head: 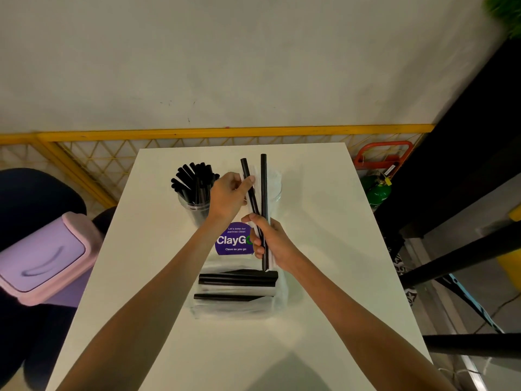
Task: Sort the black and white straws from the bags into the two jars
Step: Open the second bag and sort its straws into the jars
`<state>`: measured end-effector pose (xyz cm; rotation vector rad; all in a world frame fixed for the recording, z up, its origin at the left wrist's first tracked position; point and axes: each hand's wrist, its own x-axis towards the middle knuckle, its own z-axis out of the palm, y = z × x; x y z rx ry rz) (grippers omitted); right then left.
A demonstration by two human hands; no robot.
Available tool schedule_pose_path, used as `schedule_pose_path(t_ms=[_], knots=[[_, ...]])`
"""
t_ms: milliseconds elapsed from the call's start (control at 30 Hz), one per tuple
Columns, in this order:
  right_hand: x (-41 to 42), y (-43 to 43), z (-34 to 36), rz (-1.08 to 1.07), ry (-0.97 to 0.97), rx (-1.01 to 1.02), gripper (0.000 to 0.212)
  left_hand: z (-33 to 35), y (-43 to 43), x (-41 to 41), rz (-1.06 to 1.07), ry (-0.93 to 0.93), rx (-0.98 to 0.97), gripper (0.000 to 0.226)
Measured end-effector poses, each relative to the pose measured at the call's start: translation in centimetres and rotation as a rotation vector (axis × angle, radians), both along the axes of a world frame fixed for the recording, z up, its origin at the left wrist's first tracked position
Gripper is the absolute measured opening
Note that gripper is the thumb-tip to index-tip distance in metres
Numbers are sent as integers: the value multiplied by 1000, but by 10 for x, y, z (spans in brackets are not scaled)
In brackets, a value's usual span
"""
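Two clear jars are seen standing side by side at the far end of a white surface (324, 249). The left jar (194, 211) is filled with a thick bunch of black straws (194, 179), fanned out above its rim and too crowded to be counted. The right jar (277, 187) is largely hidden behind the held straws; pale straws seem to be kept in it, though this cannot be told for certain against the white background.

One clear plastic bag (236, 309) is laid flat nearer the viewer. Loose black straws (238, 277) and white straws (239, 291) are held in it, lying crosswise in mixed layers; roughly three dark bands can be made out.

Two black straws are held up between the bag and the jars. The tilted black straw (245, 172) is pinched near its top between the thumb and fingers of the left hand (229, 196). The upright black straw (263, 190) is gripped low down by the curled fingers of the right hand (270, 244), and the lower end of the tilted straw is met by that hand too. The two straws are spread in a narrow V.

One purple sticker (229, 239) reading "ClayGo" is fixed to the surface between jars and bag. One pink-lidded bin (42, 255) is set beside the surface on the left.
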<state>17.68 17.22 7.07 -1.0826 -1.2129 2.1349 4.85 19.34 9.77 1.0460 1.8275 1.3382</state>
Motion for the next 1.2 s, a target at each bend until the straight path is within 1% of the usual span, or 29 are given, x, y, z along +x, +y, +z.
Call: schedule_pose_path(t_ms=[67, 167, 267, 333, 433, 533, 600, 700, 800, 900, 1100, 1200], knots=[[-4, -3, 1, 15, 3, -5, 21, 6, -2, -8, 11, -10, -2, 28], [-12, -8, 1, 37, -2, 10, 22, 17, 0, -24, 52, -22, 15, 21], [-20, -11, -1, 51, -9, 1, 22, 35, 5, -49, 153, -26, 57, 20], [-25, -13, -3, 48, -26, -18, 22, 51, 8, -69, 229, 0, 135, 17], [-31, -14, -7, 28, -56, -44, 23, 74, 6, -97, 296, 25, 308, 14], [-37, -13, -11, -9, -58, -76, 23, 82, -2, -115, 296, 114, 416, 15], [-41, -12, -11, -26, -59, -73, 22, 78, -9, -123, 263, 201, 444, 22], [-47, -11, -11, -27, -61, -55, 21, 63, -17, -128, 219, 361, 431, 40], [-52, -11, -12, -26, -61, -49, 21, 50, -23, -126, 186, 455, 422, 51], [-57, -12, -13, -22, -73, -31, 23, 43, -25, -123, 170, 491, 413, 52], [-61, -10, -13, -33, -118, -16, 24, 40, -21, -120, 166, 532, 407, 47], [-64, -10, -14, -48, -115, -37, 29, 30, -20, -118, 124, 623, 381, 44]])
